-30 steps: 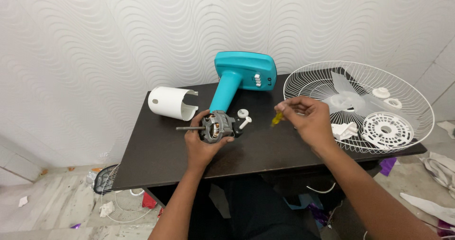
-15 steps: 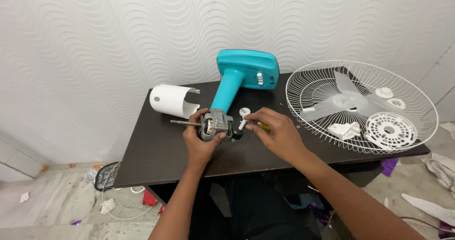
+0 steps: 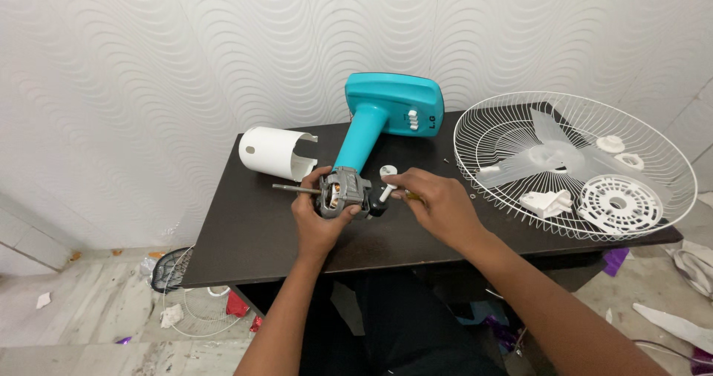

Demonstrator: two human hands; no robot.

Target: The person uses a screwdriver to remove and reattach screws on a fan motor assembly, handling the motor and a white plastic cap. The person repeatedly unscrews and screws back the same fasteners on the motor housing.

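No packages, signs or screens here, just a small dark printed label on the teal fan base [image 3: 405,105], right beside its white switches, I think.

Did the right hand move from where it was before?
Yes. The right hand moved left, away from the white fan grille and over to the fan motor held by the left hand, in front of the teal fan stand.

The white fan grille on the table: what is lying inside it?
Inside the white fan grille lie a translucent fan blade, a round white perforated cover, a small white bracket and two white caps. Nothing covers them; what is under the blade cannot be seen.
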